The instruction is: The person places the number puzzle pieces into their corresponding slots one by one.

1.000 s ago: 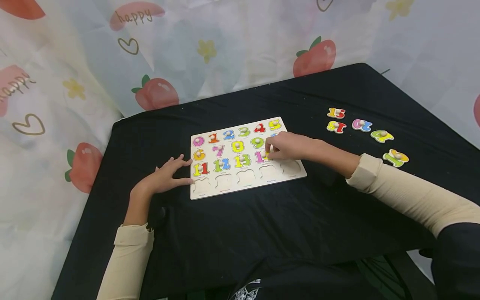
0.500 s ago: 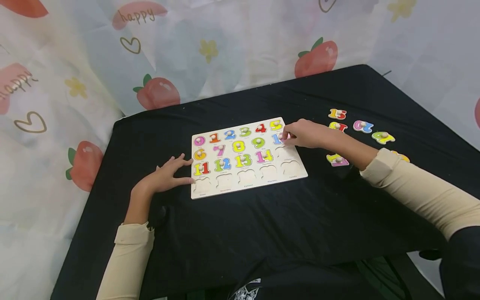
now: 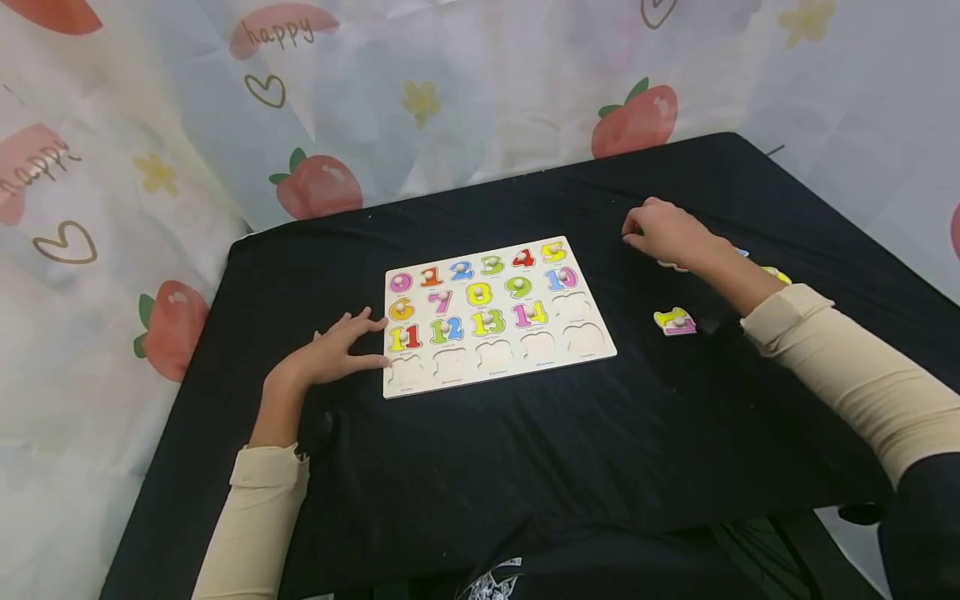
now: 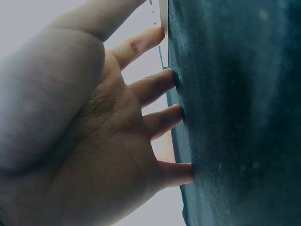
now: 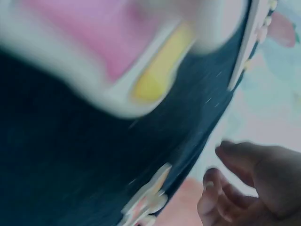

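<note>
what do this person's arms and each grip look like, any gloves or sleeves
The left grip and right grip are bare hands, without gloves. The left sleeve and right sleeve are cream, turned back at their ends; the right one looks finely ribbed. Dark fabric covers the right arm higher up.

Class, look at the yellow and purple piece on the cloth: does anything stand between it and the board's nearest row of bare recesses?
Nothing visible does: only black cloth lies between the piece and the board. The right hand is farther back, the left hand at the opposite edge.
</note>
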`<state>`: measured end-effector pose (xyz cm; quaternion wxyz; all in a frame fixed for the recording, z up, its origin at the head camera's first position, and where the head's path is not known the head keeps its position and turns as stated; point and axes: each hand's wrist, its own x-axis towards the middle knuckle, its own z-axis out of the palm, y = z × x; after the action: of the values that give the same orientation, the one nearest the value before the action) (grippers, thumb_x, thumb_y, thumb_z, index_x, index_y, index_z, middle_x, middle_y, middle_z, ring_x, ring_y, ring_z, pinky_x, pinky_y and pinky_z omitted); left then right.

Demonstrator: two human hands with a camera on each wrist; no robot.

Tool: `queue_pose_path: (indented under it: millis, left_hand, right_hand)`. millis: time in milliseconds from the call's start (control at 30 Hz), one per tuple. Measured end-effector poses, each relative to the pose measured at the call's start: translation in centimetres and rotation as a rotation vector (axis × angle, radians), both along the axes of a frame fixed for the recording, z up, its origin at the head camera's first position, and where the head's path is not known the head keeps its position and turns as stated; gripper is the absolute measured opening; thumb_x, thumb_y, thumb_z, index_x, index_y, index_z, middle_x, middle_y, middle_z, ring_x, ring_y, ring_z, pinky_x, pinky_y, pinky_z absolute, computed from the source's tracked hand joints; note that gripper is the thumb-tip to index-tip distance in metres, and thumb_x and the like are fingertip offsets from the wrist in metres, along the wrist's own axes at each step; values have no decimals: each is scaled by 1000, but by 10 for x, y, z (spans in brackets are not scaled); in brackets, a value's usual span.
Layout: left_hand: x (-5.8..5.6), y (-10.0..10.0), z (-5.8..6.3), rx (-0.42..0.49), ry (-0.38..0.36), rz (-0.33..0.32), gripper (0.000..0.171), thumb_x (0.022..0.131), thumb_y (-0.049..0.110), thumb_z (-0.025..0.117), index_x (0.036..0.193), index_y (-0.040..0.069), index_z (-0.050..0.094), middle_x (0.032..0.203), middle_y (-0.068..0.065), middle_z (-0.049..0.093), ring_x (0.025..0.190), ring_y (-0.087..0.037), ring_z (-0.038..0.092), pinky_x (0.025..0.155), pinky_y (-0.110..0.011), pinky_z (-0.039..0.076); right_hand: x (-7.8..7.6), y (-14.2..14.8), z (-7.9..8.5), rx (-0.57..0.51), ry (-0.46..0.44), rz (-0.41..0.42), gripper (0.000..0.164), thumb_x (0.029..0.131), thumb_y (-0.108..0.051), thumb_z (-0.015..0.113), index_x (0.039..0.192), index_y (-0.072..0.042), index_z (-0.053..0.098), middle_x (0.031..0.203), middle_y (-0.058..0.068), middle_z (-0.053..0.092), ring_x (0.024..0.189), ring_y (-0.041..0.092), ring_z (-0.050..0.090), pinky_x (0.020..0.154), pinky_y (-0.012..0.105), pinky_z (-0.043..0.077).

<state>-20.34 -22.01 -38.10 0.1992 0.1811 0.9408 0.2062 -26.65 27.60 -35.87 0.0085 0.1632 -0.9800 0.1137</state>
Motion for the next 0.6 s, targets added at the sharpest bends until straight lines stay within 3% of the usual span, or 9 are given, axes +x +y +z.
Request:
queue_pose_path:
  millis: [300, 600]
  left_hand:
    - [1, 3, 3, 0, 1, 1, 79, 85, 46, 65, 147, 10, 32, 155, -17, 11, 140, -39, 0, 100, -71, -1]
    - [2, 2, 3, 3, 4, 1, 79, 85, 47, 64, 147, 11, 32, 155, -16, 11, 140, -38, -1, 100, -70, 0]
  right_hand:
    - [-13, 34, -4, 16, -36, -155, 24, 92, -3, 53, 110, 12, 57, 104, 29, 48, 92, 41, 49, 74, 54, 46]
    - [-18, 54, -8, 12, -73, -237, 22, 90, -4, 52, 99, 15, 59, 89, 26, 57, 77, 36, 55, 66, 51, 47]
